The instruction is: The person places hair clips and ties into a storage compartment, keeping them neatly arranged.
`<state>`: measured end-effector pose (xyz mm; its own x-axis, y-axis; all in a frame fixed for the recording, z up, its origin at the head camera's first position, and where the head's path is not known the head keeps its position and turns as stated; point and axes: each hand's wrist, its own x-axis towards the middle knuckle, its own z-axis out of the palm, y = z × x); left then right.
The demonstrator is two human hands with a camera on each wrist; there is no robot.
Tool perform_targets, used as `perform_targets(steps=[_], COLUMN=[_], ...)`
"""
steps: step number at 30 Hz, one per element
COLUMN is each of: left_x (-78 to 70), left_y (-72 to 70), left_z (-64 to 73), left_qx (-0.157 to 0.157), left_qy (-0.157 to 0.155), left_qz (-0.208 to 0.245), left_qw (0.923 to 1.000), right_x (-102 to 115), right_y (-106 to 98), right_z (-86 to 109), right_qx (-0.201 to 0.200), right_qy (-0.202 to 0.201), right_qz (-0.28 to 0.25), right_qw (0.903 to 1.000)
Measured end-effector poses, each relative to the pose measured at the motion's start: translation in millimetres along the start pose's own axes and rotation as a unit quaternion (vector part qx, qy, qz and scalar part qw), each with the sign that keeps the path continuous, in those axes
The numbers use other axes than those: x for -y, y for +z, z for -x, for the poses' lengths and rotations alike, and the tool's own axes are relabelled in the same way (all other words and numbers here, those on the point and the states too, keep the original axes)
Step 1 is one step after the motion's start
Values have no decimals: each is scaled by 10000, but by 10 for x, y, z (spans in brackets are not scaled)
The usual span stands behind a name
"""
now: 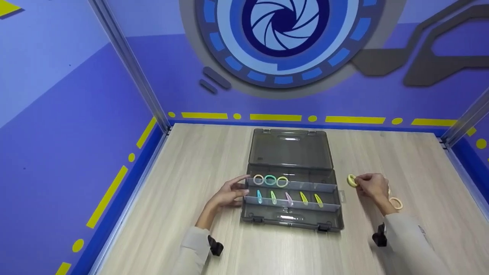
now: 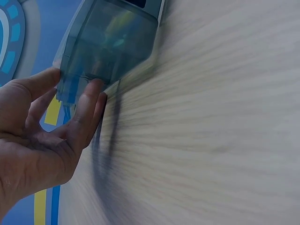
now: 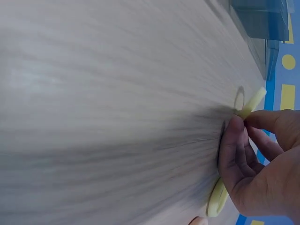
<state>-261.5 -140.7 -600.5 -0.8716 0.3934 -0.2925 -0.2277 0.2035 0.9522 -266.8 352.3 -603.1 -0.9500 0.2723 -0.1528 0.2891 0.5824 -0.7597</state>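
Observation:
An open dark translucent storage box [image 1: 292, 225] lies on the table, its lid [image 1: 290, 149] folded back. Three hair ties, peach, teal [image 1: 270, 175] and pale yellow, lean in a row at the rear divider. Several snap hair clips [image 1: 289, 199] in blue, green, pink and yellow line the front divider. My left hand [image 1: 226, 195] touches the box's left side with thumb and fingertips. Right of the box, my right hand [image 1: 373, 186] pinches a yellow hair tie [image 3: 254, 102], tilted up near the tabletop. Beneath that hand lies another yellow hair tie [image 3: 217, 199].
A peach hair tie [image 1: 396, 203] lies on the table by my right wrist. Blue-purple panels [image 1: 229, 103] enclose the pale wooden table [image 1: 191, 160] at the back and sides. A small clear tab [image 1: 342, 196] sticks out from the box's right side.

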Motion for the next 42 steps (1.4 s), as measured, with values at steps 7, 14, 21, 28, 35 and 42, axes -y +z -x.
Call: perform_targets(steps=[7,14,21,28,35,42], left_x=[20,19,12,8,-5,-12], left_y=[6,-14,-18,-1,-4,20], left_z=[45,23,26,30,21,21], left_qx=[-14,124,124,65,89,114], left_qy=[24,221,264,155,349,233], left_qz=[67,-339,-478,-289,-496,-247], left_qw=[10000,9991,9984,9994,9981,9994], right_x=[9,13,67,159,247,370], right_y=[-13,-114,-185,-236,-268,-284], right_z=[31,73,131,145,174,220], right_qx=[174,552,882,1072,1276,1618], right_qy=[-40,98,-79,-215,-373,-361], right_qz=[-23,-571,-895,-1174,-1355,-1616], right_qw=[9998,9968,9920,9870,9818,9728])
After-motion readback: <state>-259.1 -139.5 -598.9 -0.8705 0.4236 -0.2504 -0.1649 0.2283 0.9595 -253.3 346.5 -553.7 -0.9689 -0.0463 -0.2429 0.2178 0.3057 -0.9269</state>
